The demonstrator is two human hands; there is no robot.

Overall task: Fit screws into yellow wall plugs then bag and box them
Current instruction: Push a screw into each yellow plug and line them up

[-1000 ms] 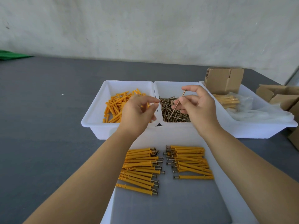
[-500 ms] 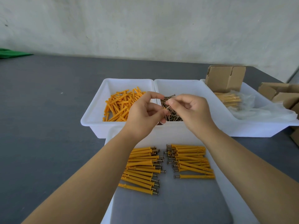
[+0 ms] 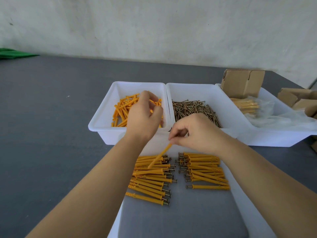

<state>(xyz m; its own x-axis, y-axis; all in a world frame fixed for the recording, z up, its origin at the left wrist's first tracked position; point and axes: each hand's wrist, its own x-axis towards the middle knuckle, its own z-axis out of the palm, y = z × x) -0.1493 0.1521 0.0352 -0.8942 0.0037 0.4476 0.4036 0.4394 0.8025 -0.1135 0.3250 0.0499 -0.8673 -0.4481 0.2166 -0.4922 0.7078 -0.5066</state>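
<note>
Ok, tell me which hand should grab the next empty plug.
Left. The left hand is over the bin of loose yellow plugs, fingers curled among them. The right hand is busy, pinching an assembled plug above the finished rows.

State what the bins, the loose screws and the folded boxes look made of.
Bins: likely plastic, smooth glossy white with rounded moulded rims. Screws: metal, thin brownish shanks with a dull sheen; the exact alloy cannot be told. Boxes: brown corrugated cardboard, matte, with creased flaps.
</note>
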